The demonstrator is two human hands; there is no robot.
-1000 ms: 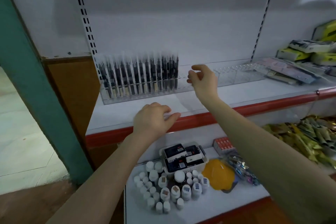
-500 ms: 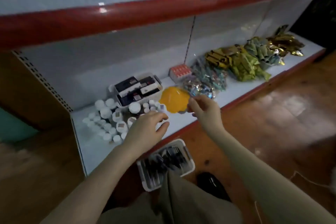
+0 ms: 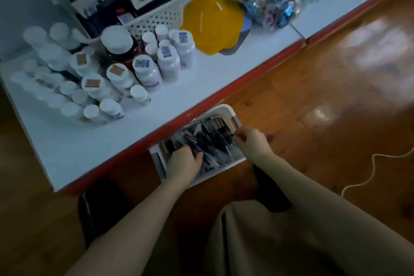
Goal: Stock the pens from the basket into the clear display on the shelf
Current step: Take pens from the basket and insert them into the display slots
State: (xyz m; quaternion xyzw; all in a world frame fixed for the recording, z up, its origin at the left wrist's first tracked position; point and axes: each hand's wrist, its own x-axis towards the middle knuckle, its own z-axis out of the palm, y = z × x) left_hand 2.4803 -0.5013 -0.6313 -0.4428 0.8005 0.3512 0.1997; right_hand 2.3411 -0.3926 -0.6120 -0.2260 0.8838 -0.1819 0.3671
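One white basket (image 3: 235, 119) of many dark pens (image 3: 212, 139), too blurred to count, sits on the wooden floor (image 3: 324, 87) below the shelf (image 3: 201, 80). Two hands reach in: the left hand (image 3: 184, 161) curls into the pens, and the right hand (image 3: 252, 141) pinches one at the basket's edge.

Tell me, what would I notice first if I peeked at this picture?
Probably both hands, the left hand and right hand, reaching into the white basket of dark pens on the wooden floor. Above it, the shelf holds white-capped bottles and a bright yellow thing.
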